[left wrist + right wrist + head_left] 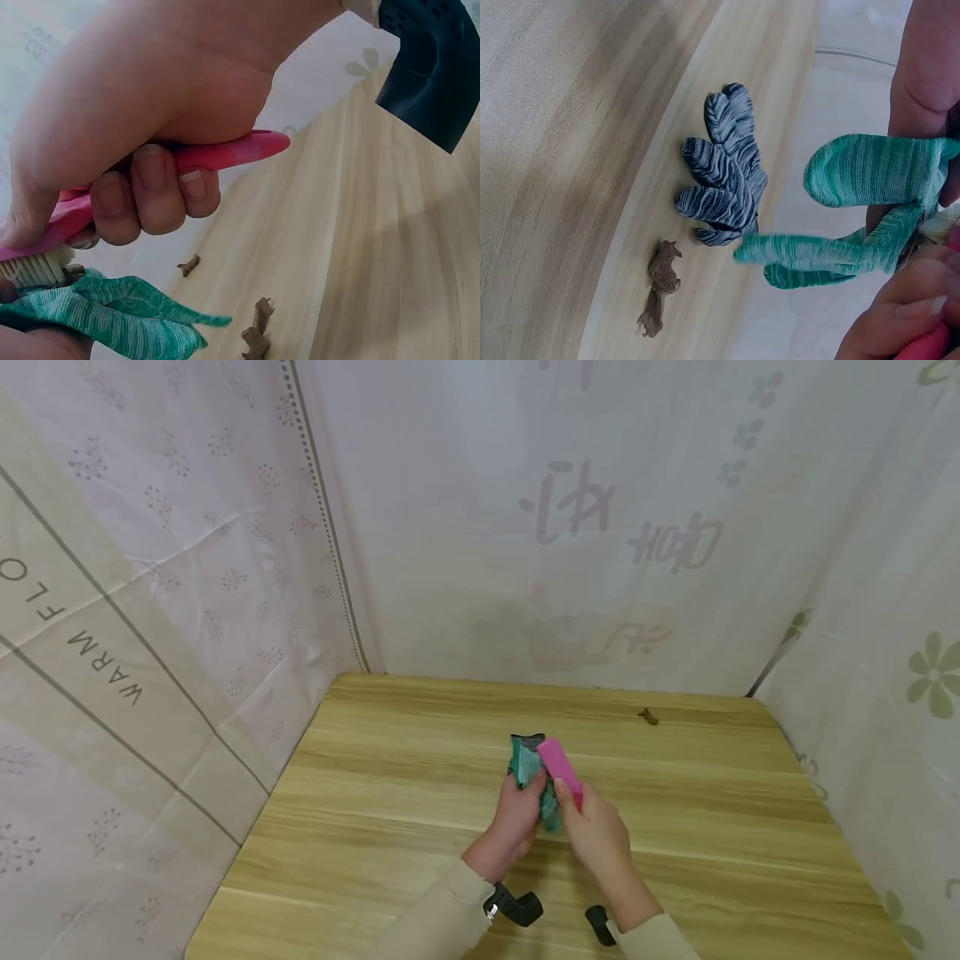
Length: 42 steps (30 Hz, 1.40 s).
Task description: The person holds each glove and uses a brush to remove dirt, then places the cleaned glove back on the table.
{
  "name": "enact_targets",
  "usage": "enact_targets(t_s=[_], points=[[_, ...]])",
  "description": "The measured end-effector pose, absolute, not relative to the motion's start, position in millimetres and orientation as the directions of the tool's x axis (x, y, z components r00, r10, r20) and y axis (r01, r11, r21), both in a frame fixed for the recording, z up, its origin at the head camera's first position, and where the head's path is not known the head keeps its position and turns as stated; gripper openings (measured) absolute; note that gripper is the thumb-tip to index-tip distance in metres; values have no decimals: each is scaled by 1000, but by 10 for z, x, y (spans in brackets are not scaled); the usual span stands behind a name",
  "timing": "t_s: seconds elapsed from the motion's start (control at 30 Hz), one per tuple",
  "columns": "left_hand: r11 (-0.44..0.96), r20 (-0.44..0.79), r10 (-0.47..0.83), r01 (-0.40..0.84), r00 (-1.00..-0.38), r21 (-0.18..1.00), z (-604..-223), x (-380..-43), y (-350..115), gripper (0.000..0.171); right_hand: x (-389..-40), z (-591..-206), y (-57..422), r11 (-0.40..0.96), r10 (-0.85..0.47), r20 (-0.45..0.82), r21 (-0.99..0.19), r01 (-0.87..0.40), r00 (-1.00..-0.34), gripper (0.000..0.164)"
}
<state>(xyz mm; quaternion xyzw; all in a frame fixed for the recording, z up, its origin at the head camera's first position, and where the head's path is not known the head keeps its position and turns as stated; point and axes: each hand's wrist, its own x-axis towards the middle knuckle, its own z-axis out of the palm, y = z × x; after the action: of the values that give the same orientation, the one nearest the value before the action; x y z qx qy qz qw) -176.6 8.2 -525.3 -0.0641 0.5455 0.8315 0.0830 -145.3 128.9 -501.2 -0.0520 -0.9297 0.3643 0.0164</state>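
My left hand (516,814) holds a green knitted glove (527,764), whose fingers dangle loose in the right wrist view. My right hand (596,835) grips a pink brush (558,764) by its handle, the thumb laid along its back. In the left wrist view the pale bristles (37,270) touch the green glove (112,311). Some dark brown matter shows beside the bristles. A black-and-white knitted glove (724,165) lies on the table beyond the hands, partly hidden by the green one in the head view.
A brown, clay-like lump (648,717) lies near the back right of the wooden table (390,777). Printed cloth curtains (487,568) hang behind the table and along both sides. Black camera mounts (517,906) are strapped to the wrists.
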Motion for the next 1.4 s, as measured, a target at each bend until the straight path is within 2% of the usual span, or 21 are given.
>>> enact_targets(t_s=[0.4,0.63,1.0,1.17,1.4], points=[[-474,-234,68,-238,-970,848,-5209,-1733,-2,25,-1410,-5031,1339,746,141,-47,-651,138,-989,66],[-469,-196,81,-210,-977,858,-5196,-1740,-52,19,-1385,-5074,1416,712,167,-74,-680,173,-983,66],[-420,-190,66,-200,-979,885,-5212,-1676,-41,23,-1302,-4945,1200,637,142,-16,-764,104,-990,60],[-441,-192,75,-205,-979,874,-5185,-1631,-55,27,-1272,-5003,1157,686,162,3,-719,111,-987,57],[-486,-195,66,-203,-978,850,-5150,-1606,-101,18,-1267,-5060,1211,689,190,-19,-709,147,-982,63]])
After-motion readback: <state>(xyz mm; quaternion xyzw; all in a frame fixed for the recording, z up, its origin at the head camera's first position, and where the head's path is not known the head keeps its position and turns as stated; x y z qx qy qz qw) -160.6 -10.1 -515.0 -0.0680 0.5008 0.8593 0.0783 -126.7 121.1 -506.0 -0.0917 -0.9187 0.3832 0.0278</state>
